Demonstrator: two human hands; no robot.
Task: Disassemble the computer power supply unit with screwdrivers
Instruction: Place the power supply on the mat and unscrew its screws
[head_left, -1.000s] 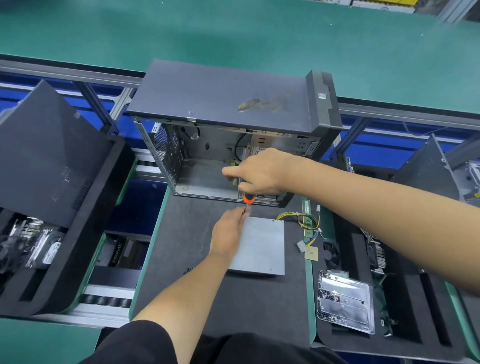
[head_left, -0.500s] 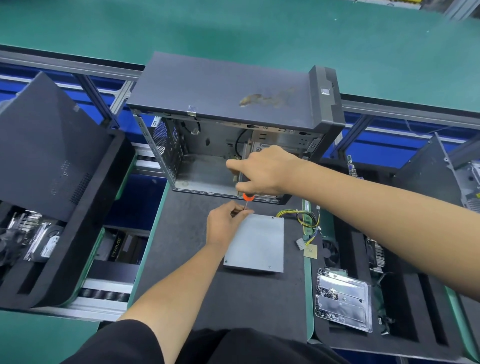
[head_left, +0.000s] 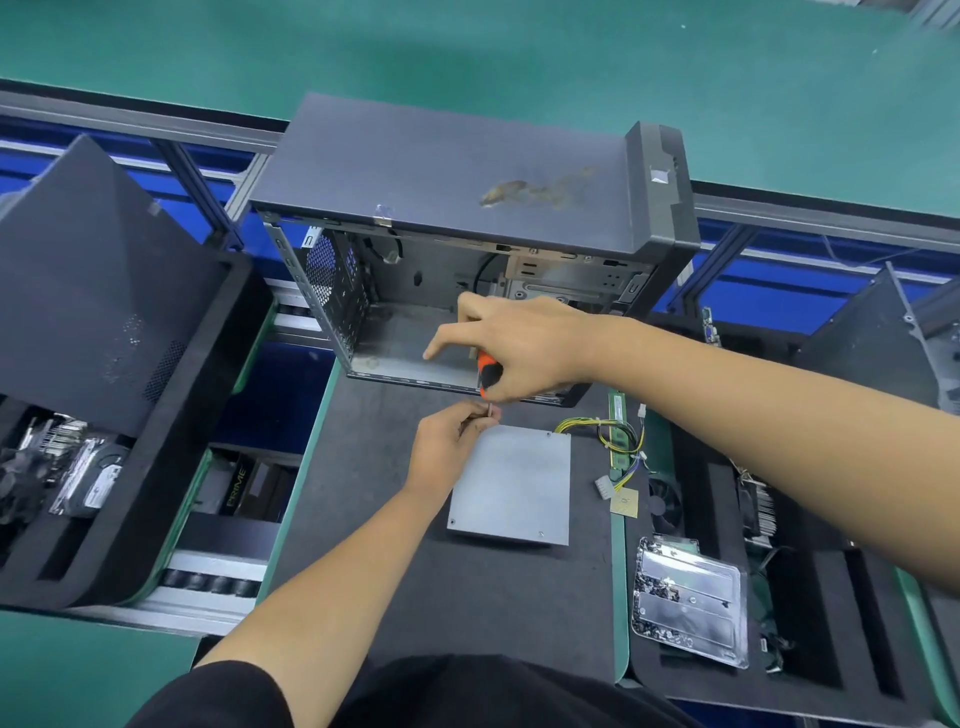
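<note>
A flat grey power supply unit (head_left: 511, 486) lies on the dark mat, its yellow and black cables (head_left: 613, 441) trailing to the right. My right hand (head_left: 519, 353) grips an orange-handled screwdriver (head_left: 488, 375) upright above the unit's far left corner, index finger stretched out to the left. My left hand (head_left: 452, 441) pinches the screwdriver's metal shaft just below the handle, at that corner. The tip is hidden by my fingers.
An open, gutted computer case (head_left: 467, 249) stands just behind the hands. A clear plastic tray of screws (head_left: 688, 603) sits in the black foam tray at the right. A black case panel (head_left: 98, 301) leans in the left foam tray (head_left: 171, 467). A small chip (head_left: 625, 503) lies beside the cables.
My left hand drew back from lying flat on the unit and now pinches the screwdriver shaft. My right hand tilted, showing more of the orange handle.
</note>
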